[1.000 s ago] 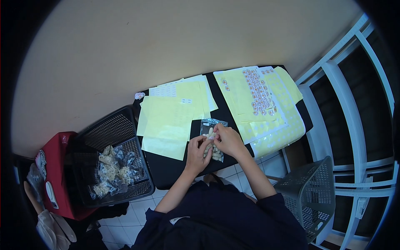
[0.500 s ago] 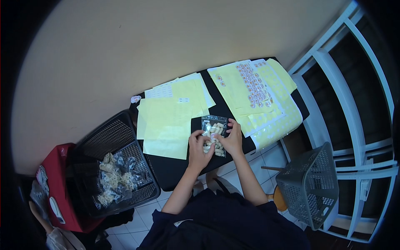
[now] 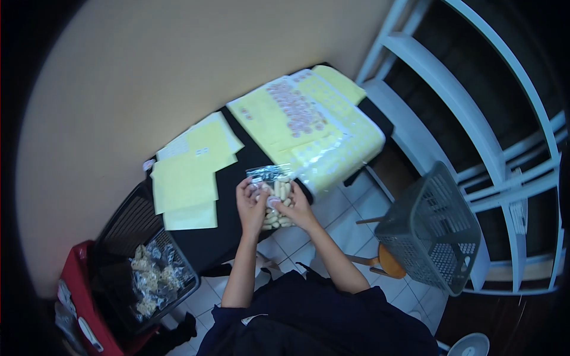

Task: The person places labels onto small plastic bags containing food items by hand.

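Observation:
A clear plastic bag of pale, finger-shaped snacks is held up in front of me, over the near edge of the black-covered table. My left hand grips its left side, thumb on the front. On the right side, my right hand is closed round the bag, its thumb beside a small round sticker on the bag's front. Fingers behind the bag are partly hidden. Yellow sticker backing sheets lie to the left, and a sheet of round printed stickers lies farther back.
A black basket with several filled bags stands at lower left, beside a red box. At right are a grey basket on a wooden stool and a white shelf rack.
My view has swung to the right, so the table appears farther left. The bag has been lifted off the table, and both hands now grip its sides, with the sticker visible on its front.

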The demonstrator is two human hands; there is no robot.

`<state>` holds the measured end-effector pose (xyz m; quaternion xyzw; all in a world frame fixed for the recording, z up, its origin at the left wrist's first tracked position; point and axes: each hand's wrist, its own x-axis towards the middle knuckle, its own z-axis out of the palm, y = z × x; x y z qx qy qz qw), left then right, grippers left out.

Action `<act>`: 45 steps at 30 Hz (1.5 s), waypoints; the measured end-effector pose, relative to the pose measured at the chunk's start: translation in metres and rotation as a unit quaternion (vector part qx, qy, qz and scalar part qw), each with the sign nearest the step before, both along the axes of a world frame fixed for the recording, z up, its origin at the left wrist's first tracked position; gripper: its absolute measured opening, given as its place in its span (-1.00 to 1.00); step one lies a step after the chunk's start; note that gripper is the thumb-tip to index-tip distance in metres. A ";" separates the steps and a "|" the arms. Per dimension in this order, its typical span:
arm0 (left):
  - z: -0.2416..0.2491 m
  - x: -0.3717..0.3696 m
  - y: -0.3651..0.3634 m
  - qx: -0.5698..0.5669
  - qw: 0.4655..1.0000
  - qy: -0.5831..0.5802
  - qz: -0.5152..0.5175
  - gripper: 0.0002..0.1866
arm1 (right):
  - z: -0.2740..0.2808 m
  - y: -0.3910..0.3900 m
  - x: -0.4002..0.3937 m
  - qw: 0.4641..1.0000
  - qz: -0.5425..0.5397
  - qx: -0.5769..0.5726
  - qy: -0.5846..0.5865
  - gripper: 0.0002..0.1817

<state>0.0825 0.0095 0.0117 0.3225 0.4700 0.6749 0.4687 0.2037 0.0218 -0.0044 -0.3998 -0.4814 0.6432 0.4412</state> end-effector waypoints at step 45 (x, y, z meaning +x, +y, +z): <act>-0.005 -0.110 -0.088 -0.257 0.703 0.651 0.128 -0.12 | 0.026 0.010 -0.056 0.872 0.092 0.381 -0.293 -0.48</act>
